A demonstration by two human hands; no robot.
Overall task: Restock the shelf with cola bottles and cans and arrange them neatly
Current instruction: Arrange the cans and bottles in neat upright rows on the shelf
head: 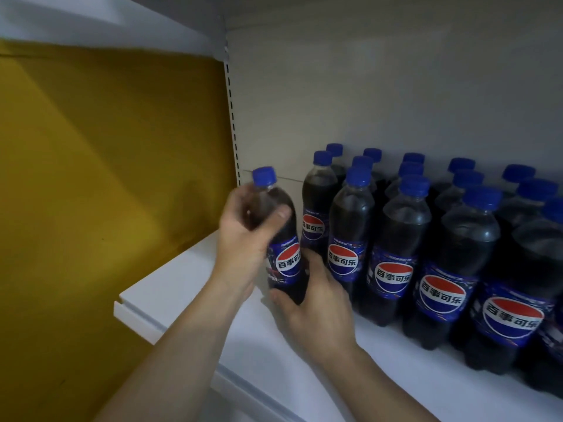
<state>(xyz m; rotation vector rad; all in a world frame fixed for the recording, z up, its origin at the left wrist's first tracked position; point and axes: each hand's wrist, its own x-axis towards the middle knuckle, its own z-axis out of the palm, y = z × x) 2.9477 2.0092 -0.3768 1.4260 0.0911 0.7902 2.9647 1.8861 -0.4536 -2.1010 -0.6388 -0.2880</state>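
Note:
A cola bottle (285,254) with a blue cap and a red, white and blue label stands at the left end of the white shelf (189,284), tilted slightly. My left hand (243,236) grips its upper body, thumb across the front. My right hand (313,306) holds its base, fingers curled round the bottom. Just to its right stand several rows of matching cola bottles (396,248), labels facing forward and running toward the right edge of the view.
A yellow wall panel (106,178) lies left of the shelf. A slotted upright (233,126) marks the shelf's left back corner. The pale back panel (380,86) rises behind the bottles. Bare shelf surface shows left of and in front of the held bottle.

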